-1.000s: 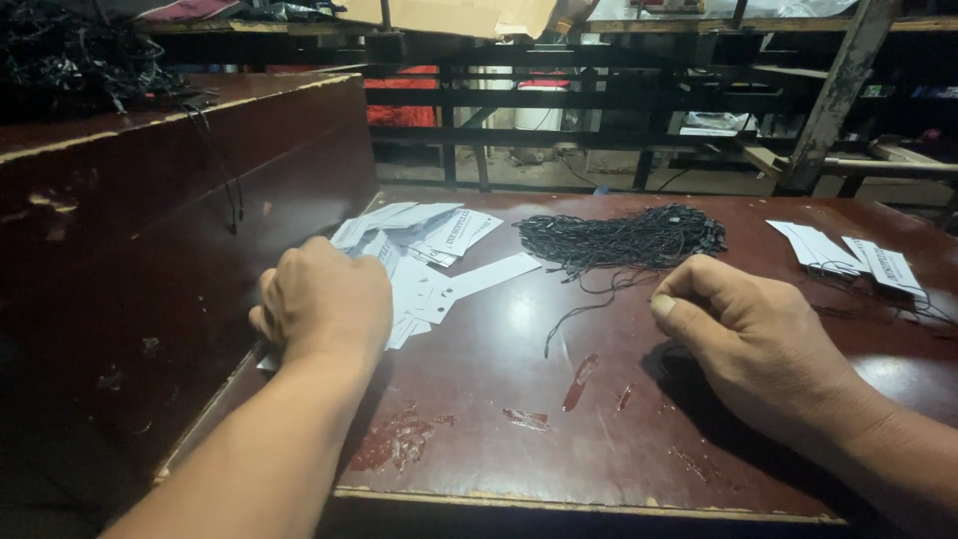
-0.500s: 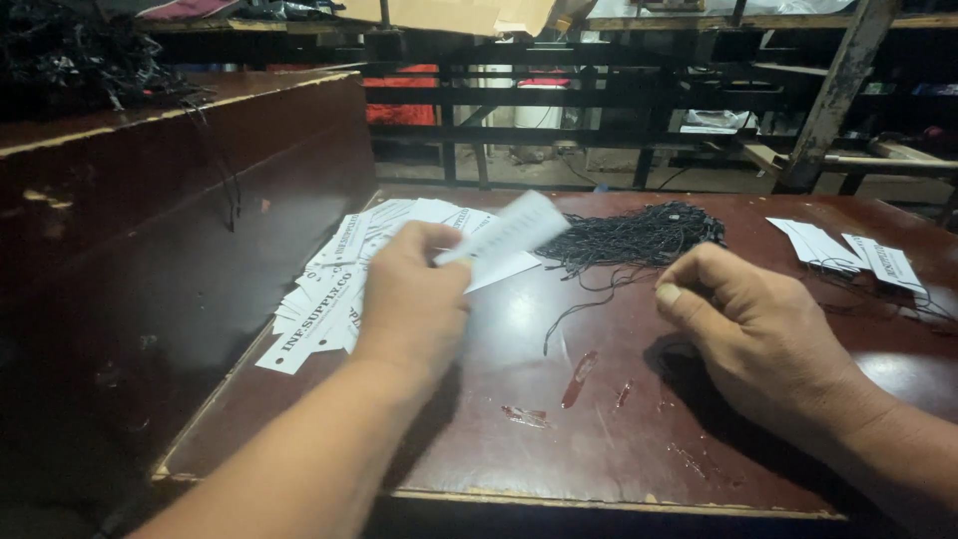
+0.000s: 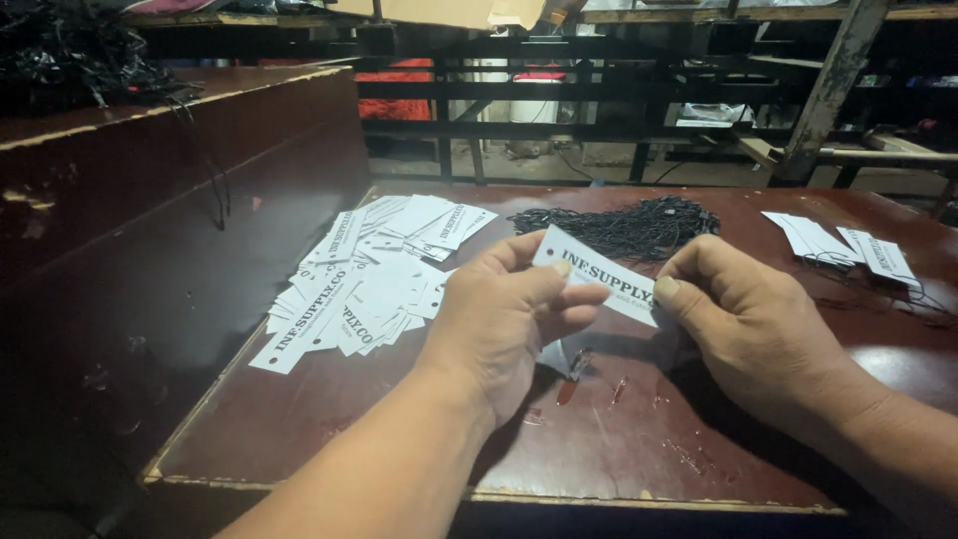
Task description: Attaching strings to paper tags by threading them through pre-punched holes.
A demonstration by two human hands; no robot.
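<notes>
My left hand pinches one white paper tag with black print, holding it up over the dark red table. My right hand meets it from the right, thumb and fingers on the tag's right end. Whether a string is between those fingers is hidden. Just behind the hands lies a bundle of black strings. A loose spread of white tags covers the table to the left of my left hand.
A small stack of tags with strings lies at the table's right edge. A tall dark wooden board rises along the left, with tangled black strings on top. Dark metal racks stand behind the table.
My left hand lifted a tag from the left pile and carried it right to the middle. My right hand moved slightly left and took the tag's other end.
</notes>
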